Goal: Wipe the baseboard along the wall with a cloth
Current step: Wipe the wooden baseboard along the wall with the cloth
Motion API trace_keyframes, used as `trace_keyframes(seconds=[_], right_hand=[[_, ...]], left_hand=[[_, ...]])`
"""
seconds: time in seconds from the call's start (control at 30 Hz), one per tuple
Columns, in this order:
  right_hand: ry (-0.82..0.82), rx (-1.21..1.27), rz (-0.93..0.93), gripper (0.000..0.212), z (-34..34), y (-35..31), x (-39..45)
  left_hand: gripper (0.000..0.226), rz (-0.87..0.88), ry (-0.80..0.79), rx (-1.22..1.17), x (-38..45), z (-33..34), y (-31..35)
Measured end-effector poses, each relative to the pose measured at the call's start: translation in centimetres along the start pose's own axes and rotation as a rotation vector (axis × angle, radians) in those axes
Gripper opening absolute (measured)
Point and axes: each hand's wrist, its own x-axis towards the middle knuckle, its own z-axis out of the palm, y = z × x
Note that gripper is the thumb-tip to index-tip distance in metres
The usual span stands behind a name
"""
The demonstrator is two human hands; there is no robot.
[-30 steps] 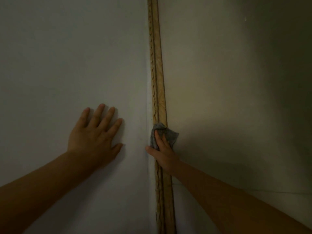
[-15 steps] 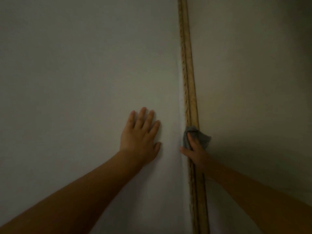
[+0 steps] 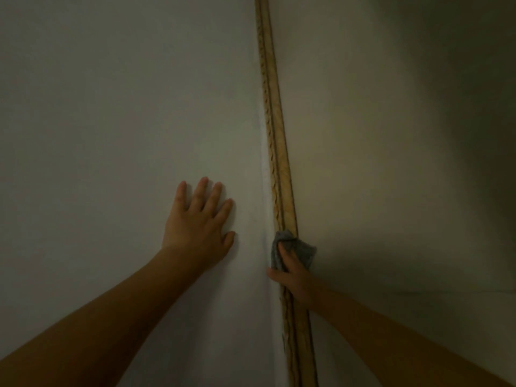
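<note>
Dim pale wall (image 3: pixel 111 107) carries the left hand (image 3: pixel 196 230), flat with fingers spread, while just beside it the right hand (image 3: pixel 293 277) presses a grey cloth (image 3: pixel 303 248) on the wooden baseboard (image 3: pixel 275 152), no writing readable.

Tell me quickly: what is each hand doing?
Left hand: open, flat on the pale surface, holding nothing.
Right hand: pressing the grey cloth on the baseboard.

baseboard (image 3: pixel 272 129) bare ahead of cloth (image 3: pixel 300 248), left hand (image 3: pixel 196 227) well aside
</note>
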Motion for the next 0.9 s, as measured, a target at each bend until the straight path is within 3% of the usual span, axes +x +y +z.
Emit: trace_keyframes(seconds=[0.47,0.6,0.73,0.9], right_hand=[[-0.024,0.037,-0.022,0.116,-0.1,0.6,0.7],[-0.021,-0.009,-0.039,0.097,-0.5,0.3,0.9],[-0.042,-0.039,-0.014,0.108,-0.5,0.6,0.7],[-0.008,-0.092,-0.083,0.093,-1.8,-0.5,2.2]], left_hand=[[0.069,-0.023,0.023,-0.002,0.0,0.3,0.0],[0.07,-0.028,0.025,0.0,0.1,0.3,-0.1],[0.07,-0.039,0.013,-0.008,0.0,0.4,0.1],[0.07,-0.032,0.034,-0.004,-0.1,0.6,0.1]])
